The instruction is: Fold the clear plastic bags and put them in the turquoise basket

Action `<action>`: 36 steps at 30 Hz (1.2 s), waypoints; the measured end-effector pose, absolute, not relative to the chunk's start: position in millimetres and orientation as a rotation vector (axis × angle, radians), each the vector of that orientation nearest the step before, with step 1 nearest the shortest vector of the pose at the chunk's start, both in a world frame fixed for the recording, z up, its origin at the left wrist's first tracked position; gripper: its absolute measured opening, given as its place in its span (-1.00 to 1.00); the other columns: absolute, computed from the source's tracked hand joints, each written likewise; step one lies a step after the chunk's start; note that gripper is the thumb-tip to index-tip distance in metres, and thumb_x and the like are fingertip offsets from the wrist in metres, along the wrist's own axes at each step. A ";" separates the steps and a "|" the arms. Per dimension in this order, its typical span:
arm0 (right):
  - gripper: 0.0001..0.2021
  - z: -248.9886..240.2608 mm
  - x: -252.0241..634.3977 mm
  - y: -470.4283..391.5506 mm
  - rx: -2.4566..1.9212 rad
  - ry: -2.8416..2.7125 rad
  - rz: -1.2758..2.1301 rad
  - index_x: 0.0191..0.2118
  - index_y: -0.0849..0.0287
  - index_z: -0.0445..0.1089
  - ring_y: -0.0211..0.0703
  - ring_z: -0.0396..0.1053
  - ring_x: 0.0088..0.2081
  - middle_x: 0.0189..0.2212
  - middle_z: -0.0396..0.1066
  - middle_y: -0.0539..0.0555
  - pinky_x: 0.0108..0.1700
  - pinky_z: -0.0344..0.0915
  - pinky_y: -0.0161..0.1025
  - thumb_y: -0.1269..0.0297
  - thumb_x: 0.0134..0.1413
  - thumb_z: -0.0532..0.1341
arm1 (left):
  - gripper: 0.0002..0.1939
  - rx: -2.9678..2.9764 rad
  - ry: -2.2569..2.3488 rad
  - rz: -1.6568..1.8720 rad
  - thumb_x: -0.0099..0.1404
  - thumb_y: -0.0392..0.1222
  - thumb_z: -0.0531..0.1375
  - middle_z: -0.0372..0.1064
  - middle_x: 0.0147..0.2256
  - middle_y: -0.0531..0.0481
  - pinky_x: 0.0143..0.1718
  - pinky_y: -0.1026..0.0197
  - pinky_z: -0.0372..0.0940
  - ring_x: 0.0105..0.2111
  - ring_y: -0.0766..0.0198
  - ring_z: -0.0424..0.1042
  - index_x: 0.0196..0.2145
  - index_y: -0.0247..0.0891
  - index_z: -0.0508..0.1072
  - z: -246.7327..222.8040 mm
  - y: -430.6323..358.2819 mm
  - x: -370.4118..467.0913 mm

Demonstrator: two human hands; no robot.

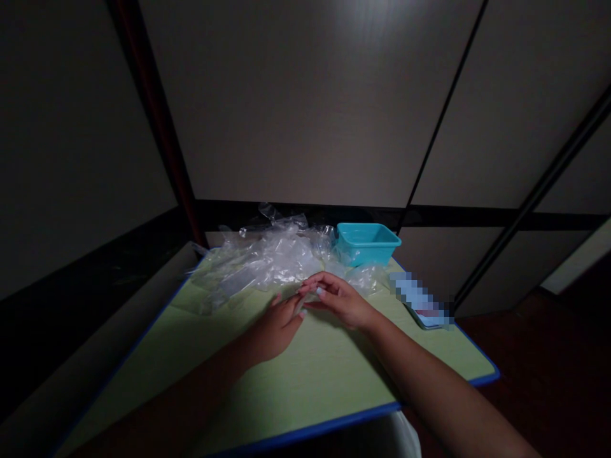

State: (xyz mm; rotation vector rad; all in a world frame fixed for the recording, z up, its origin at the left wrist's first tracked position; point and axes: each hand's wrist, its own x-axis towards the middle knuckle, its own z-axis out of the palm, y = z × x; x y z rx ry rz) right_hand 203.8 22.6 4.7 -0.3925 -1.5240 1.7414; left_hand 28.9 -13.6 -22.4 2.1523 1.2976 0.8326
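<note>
My left hand (279,327) and my right hand (346,302) meet over the middle of the table, just in front of a heap of crumpled clear plastic bags (281,254). Their fingertips come together, thumbs bent inward. Between them shows a faint pale, see-through bit, too small and dim to name. The fingers of the right hand curve over toward the left fingertips and partly hide them. Beyond the right hand stands a turquoise plastic basket (367,251), with some of the clear plastic lying against its front.
The light green table (315,381) has a blue edge. A phone-like flat object (422,305), partly blurred out, lies near its right side. Dark-trimmed panels (305,114) rise behind the table. Something white and rounded (403,436) shows below the front edge.
</note>
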 end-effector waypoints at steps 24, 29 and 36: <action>-0.71 -6.9 206.2 38.0 -0.689 -1.661 1.546 -0.43 0.26 0.40 -0.33 0.25 -0.48 -0.52 0.38 0.00 -0.37 0.16 -0.32 0.10 -0.17 0.31 | -0.43 0.666 0.518 0.523 0.20 -0.02 0.04 0.23 0.03 -0.38 -0.03 -0.12 0.13 0.06 -0.14 0.19 0.06 -0.48 0.18 -5.0 -16.6 19.5; -0.69 -7.2 201.8 29.8 -0.693 -1.702 1.563 -0.43 0.27 0.36 -0.39 0.17 -0.57 -0.58 0.31 -0.05 -0.52 0.08 -0.39 0.09 -0.19 0.32 | -0.40 0.718 0.497 0.417 0.16 0.05 0.07 0.18 0.08 -0.34 -0.08 -0.15 0.15 -0.02 -0.21 0.28 0.06 -0.39 0.19 -3.4 -20.1 20.6; -0.66 -7.1 201.2 26.7 -0.702 -1.743 1.597 -0.44 0.24 0.31 -0.40 0.14 -0.62 -0.58 0.26 -0.07 -0.62 0.04 -0.42 0.06 -0.22 0.32 | -0.37 0.767 0.551 0.342 0.11 0.08 0.11 0.23 0.04 -0.33 -0.13 -0.11 0.19 -0.07 -0.19 0.33 0.05 -0.36 0.19 -4.7 -22.2 21.6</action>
